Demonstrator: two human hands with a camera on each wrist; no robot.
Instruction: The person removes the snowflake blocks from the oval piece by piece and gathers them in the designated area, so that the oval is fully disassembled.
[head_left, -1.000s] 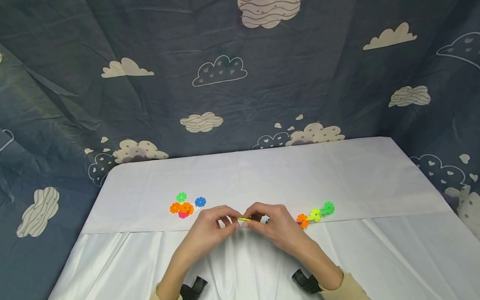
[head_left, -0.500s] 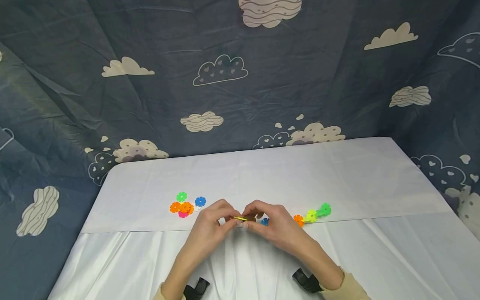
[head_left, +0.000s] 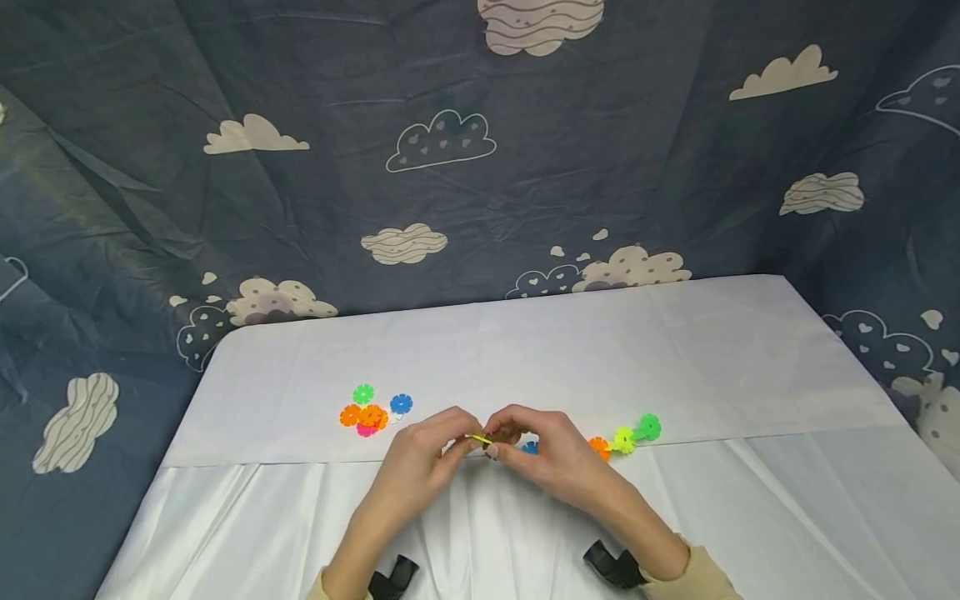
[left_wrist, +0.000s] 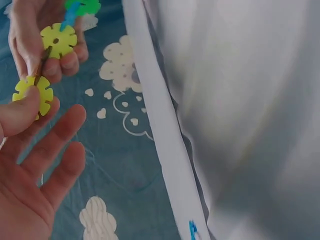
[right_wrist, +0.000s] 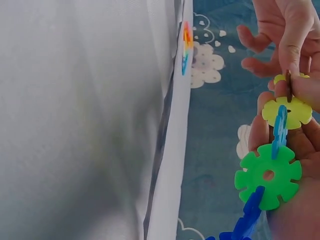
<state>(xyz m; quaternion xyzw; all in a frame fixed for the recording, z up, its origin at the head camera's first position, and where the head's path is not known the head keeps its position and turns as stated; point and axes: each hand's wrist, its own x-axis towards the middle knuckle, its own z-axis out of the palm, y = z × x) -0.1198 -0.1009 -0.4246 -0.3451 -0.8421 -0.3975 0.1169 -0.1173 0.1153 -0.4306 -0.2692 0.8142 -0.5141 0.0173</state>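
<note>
Close together over the table's front part, both hands work on a chain of notched plastic interlocking discs. My left hand (head_left: 420,454) pinches a yellow disc (left_wrist: 45,102) by its thumb, other fingers spread apart. A brown disc (left_wrist: 43,65) stands edge-on against that yellow one. My right hand (head_left: 551,454) grips the chain at the brown disc, its fingers behind a second yellow disc (right_wrist: 299,112). From there the chain runs through a light blue disc (right_wrist: 280,134), a green disc (right_wrist: 280,165) and a dark blue disc (right_wrist: 246,217). Its far end shows an orange disc (head_left: 599,448) beyond the right hand.
Left of the hands lies a loose group of discs: green (head_left: 363,394), blue (head_left: 401,403), orange (head_left: 349,415) and pink (head_left: 367,431). A white cloth covers the table (head_left: 750,358). Behind it hangs a dark cloud-patterned curtain (head_left: 637,167).
The chain's far end at the right has shifted slightly left. Between the fingertips, the yellow disc has tilted and moved a little left. The loose discs lie as before.
</note>
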